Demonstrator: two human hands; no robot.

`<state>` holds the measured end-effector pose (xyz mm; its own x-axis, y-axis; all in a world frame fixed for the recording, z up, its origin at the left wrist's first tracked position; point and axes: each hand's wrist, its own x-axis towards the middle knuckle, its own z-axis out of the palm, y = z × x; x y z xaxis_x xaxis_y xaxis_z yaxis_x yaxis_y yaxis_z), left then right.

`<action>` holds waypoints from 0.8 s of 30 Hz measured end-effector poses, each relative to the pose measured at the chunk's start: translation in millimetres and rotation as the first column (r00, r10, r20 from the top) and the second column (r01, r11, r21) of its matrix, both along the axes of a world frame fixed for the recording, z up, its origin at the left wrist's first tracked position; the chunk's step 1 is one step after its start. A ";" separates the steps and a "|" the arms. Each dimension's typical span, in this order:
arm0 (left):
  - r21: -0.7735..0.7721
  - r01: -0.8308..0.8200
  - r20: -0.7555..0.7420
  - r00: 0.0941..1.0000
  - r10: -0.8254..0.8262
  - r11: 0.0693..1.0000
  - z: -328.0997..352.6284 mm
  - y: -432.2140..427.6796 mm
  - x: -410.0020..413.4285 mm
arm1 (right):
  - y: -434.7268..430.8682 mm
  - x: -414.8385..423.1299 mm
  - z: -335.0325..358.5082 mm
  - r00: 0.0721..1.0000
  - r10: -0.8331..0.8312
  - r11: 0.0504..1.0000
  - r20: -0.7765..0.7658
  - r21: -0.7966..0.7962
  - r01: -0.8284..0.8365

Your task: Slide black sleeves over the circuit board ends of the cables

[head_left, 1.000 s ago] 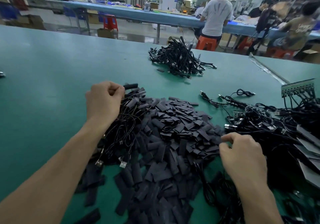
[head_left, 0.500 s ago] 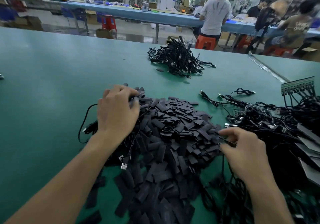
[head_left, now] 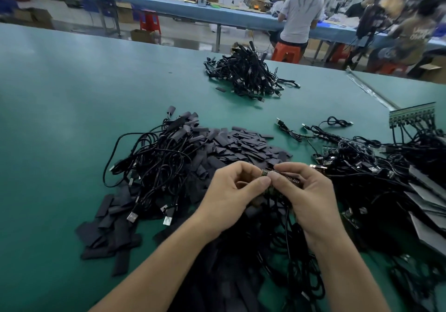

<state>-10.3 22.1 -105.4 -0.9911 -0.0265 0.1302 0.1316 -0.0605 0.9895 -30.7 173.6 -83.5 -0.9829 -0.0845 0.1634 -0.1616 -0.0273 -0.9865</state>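
- Small green circuit board (head_left: 266,173) on a thin black cable (head_left: 288,227), gripped by both hands: left hand (head_left: 231,191) pinches its tip, right hand (head_left: 306,193) curls round its body.
- Flat matte black sleeves (head_left: 243,144) (limp rectangles) lie heaped just beneath, on the smooth green table (head_left: 60,99).

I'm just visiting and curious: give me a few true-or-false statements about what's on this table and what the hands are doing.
1. The left hand and right hand pinch a small circuit board between them. True.
2. The table is red. False: it is green.
3. A heap of black sleeves lies just beyond the hands. True.
4. The far pile of cables lies on the floor. False: it lies on the table.
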 end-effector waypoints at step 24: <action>0.337 0.048 0.090 0.992 -0.083 0.940 -4.1 -1.0 0.2 | -14.1 -0.8 -17.2 0.915 0.283 0.910 0.286 -0.380 -0.163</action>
